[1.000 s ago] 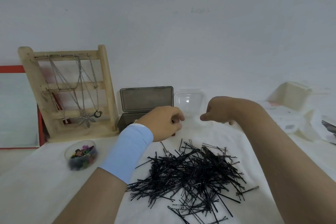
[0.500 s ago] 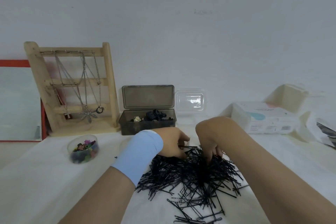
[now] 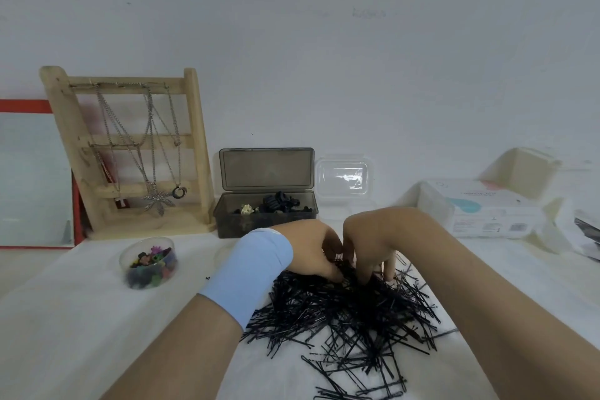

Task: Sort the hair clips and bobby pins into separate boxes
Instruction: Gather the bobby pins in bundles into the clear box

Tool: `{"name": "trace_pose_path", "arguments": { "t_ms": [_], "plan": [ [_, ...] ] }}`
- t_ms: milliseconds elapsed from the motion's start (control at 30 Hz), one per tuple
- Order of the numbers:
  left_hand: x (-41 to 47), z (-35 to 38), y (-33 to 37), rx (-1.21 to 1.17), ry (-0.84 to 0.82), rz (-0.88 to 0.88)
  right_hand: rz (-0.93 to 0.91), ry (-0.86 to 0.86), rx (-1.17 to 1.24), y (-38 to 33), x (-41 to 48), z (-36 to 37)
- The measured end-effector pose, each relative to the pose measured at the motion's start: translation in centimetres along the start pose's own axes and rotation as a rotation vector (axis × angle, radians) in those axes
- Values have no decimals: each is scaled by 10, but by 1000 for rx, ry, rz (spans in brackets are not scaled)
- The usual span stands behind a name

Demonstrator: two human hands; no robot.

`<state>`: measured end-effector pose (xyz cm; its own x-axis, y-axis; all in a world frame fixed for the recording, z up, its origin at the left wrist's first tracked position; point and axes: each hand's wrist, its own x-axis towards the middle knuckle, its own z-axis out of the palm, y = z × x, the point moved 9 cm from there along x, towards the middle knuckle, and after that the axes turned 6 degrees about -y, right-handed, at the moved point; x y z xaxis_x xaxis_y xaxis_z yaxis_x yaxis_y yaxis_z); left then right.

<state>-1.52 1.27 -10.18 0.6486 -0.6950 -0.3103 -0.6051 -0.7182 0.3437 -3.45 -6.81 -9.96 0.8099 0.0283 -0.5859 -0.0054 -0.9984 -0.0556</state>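
Note:
A big heap of black bobby pins (image 3: 350, 321) lies on the white cloth in front of me. My left hand (image 3: 311, 250), with a light blue wristband, and my right hand (image 3: 373, 243) dig side by side into the heap's far edge, fingers curled down among the pins. Fingertips are hidden in the pins. Behind them stands an open dark grey box (image 3: 227, 221) holding black hair clips (image 3: 279, 203) and a pale one. An open clear box (image 3: 342, 177) stands to its right, its base hidden behind my hands.
A round clear tub of small coloured clips (image 3: 149, 261) sits left of the heap. A wooden necklace stand (image 3: 130, 153) and a red-framed mirror (image 3: 32, 172) are at the back left. A white wipes pack (image 3: 483, 208) and a cream container (image 3: 522, 169) are at the right.
Both hands came back from the boxes at the rear and dropped onto the pin heap, then closed in together on its far edge. The heap has been bunched up.

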Motion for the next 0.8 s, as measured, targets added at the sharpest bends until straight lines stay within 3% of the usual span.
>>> {"name": "trace_pose_path", "arguments": {
  "t_ms": [267,433,500,800],
  "plan": [
    [-2,-10,-15,8,48,-12,-199,80,176,-5,3,-11],
    [-9,-12,-27,31,-37,-66,-78,-66,73,-20,-6,6],
    [-13,-9,-31,73,-86,-107,-56,-35,-65,-27,-8,7],
    [-19,-12,-37,121,-101,-141,-202,2,-101,-41,3,9]
  ]
}}
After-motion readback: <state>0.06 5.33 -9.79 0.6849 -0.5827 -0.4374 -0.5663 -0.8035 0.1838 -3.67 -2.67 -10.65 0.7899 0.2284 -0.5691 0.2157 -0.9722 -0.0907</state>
